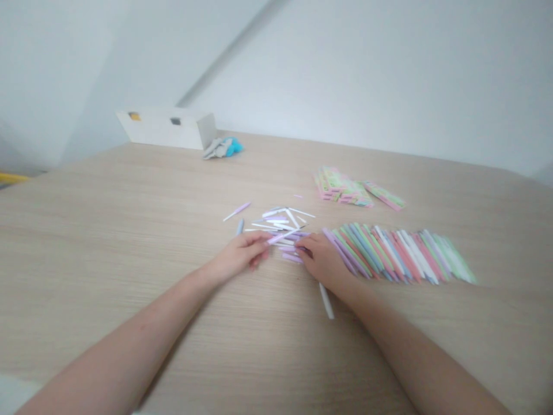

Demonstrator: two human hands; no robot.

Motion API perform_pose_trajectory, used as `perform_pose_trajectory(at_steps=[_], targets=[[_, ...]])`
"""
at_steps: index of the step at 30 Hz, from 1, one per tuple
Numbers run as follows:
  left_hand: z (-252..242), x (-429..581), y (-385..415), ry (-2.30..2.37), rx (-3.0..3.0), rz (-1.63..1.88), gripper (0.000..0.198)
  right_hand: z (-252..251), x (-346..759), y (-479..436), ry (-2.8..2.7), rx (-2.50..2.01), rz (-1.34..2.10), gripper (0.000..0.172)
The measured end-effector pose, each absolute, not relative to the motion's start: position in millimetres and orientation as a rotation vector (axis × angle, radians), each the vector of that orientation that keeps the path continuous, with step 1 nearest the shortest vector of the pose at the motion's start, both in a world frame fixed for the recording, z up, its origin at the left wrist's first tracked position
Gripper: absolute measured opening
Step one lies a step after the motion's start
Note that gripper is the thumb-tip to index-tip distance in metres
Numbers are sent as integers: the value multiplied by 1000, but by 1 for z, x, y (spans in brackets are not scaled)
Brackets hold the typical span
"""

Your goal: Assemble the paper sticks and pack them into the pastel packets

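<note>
Left hand (242,255) pinches one end of a lilac stick (283,235) between thumb and fingertips, fingers nearly closed; its far end rests across the loose pile (280,222) of thin white and pastel sticks. Right hand (323,260): fingers curled down onto the purple sticks (291,257) at the pile's near edge. Blur hides whether they are gripped or only pressed, so cannot tell

Position: the pile lies mid-table (129,230), just beyond and between both hands. The sorted row (397,253) of coloured sticks starts right against the back of the right hand and runs off to the right. One white stick (326,302) lies apart, partly under the right wrist

Risks (judgement):
- the right hand sits so close to the sorted row that any sideways sweep could knock its first sticks out of line
- the lilac stick is held by its tip only; lifted while it crosses others, it could flick them across the table
- the white stick under the wrist looks free to roll and could be dragged away unnoticed
- the sticks are thin, and two could be pinched as one
</note>
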State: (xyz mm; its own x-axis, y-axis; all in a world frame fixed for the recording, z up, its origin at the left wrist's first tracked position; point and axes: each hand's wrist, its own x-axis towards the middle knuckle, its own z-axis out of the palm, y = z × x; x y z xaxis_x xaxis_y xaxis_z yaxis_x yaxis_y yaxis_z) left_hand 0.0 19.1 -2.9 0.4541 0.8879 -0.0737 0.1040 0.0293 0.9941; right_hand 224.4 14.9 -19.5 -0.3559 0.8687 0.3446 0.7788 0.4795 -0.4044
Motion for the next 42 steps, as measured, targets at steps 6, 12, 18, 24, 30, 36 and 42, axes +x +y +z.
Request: perform_pose_trajectory(at_steps=[6, 12, 18, 24, 30, 36, 42], targets=[[-4, 0, 19, 953, 1418, 772, 32, -23, 225, 17, -2213, -1403, 256, 12], [-6, -1, 20, 948, 1426, 771, 32, -15, 223, 12, -2267, -1429, 177, 10], [-5, -1, 20, 943, 1436, 758, 30, -13, 221, 9, -2306, -1467, 145, 9], [-1, 0, 18, 963, 1450, 754, 29, -12, 222, 9, -2380, -1430, 142, 16], [-3, 0, 19, 953, 1436, 755, 30, -8, 222, 8, -2385, -1510, 106, 13], [-4, -1, 19, 940, 1442, 742, 32, -8, 223, 11, -2389, -1515, 158, 16], [-2, -1, 18, 947, 1451, 736, 31, -11, 223, 9, -2229, -1460, 103, 11]])
